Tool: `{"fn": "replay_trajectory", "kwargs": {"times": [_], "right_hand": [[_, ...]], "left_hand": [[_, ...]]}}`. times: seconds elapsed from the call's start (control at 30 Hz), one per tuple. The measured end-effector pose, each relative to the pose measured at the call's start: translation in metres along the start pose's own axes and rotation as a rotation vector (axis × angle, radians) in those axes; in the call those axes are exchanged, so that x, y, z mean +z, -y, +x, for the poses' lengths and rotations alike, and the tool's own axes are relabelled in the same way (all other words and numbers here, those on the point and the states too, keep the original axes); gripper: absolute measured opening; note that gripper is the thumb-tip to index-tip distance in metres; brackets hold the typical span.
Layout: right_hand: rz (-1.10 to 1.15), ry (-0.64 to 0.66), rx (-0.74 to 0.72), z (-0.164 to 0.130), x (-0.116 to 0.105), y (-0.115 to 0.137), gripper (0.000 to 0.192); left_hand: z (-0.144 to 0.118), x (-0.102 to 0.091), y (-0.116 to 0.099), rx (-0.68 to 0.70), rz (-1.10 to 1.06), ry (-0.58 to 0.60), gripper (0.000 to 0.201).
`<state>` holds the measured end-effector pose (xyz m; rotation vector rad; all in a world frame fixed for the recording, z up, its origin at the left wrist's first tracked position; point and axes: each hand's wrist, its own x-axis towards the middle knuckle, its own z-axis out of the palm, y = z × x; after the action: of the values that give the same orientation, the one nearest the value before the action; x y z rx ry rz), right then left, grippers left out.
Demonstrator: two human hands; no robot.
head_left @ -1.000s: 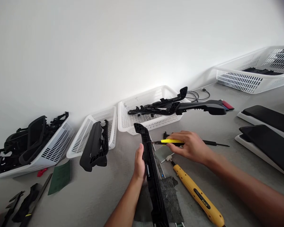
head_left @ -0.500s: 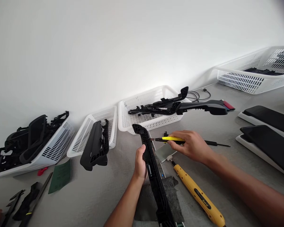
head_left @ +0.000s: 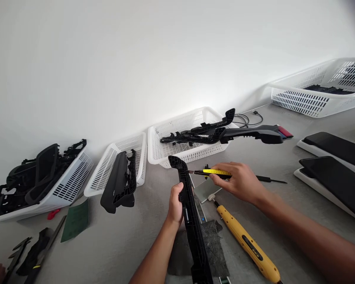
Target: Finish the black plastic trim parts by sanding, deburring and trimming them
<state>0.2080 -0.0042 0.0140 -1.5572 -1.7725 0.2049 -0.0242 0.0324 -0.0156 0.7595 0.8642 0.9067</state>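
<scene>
Gripping a long black plastic trim piece (head_left: 191, 221) low in the middle of the frame, the left hand (head_left: 175, 205) has its fingers wrapped round the part's left edge, clamped on it, so that the piece stands tilted with its hooked upper end toward the baskets and its lower end running off the bottom edge. The right hand (head_left: 239, 182), just right of centre, is closed on a yellow utility knife (head_left: 214, 172), fingers pinched along the handle, and the knife's thin blade points left and meets the upper right edge of the trim piece. Beneath the part lies a dark mat (head_left: 211, 248) on the grey table (head_left: 130, 236), and a yellow-handled tool (head_left: 248, 246) lies slanted just beside it toward the lower right. Behind the hands a white basket (head_left: 165, 152) holds black parts, one long black piece (head_left: 251, 134) sticking out over its right rim; a smaller white basket (head_left: 103, 173) stands left of it with a black part (head_left: 120, 185) hanging over its front. At the left edge a third basket (head_left: 68, 185) is piled with black parts, and a green pad (head_left: 75, 221) lies in front of it. A large white basket (head_left: 307, 102) sits in the upper right, with two black panels (head_left: 334, 173) on white trays below it.
</scene>
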Motion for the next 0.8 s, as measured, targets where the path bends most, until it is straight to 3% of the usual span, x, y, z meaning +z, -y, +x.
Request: {"fn": "replay_trajectory", "kwargs": {"times": [0.3, 0.47, 0.67, 0.8], "right_hand": [[0.003, 0.037, 0.008, 0.0026, -0.0046, -0.0004, 0.030], [-0.007, -0.018, 0.060, 0.0038, -0.0064, -0.0013, 0.028], [0.066, 0.091, -0.077, 0.0021, -0.0042, 0.0030, 0.030], [0.045, 0.059, -0.048, 0.0006, -0.0011, 0.0050, 0.030]], "left_hand": [[-0.0013, -0.0023, 0.0025, 0.040, 0.048, -0.020, 0.041], [-0.0016, 0.0001, 0.0029, 0.060, 0.080, -0.042, 0.044], [0.0029, 0.0028, 0.0047, 0.118, 0.102, -0.116, 0.046], [0.0032, 0.0030, 0.0062, 0.128, 0.140, -0.154, 0.048]]}}
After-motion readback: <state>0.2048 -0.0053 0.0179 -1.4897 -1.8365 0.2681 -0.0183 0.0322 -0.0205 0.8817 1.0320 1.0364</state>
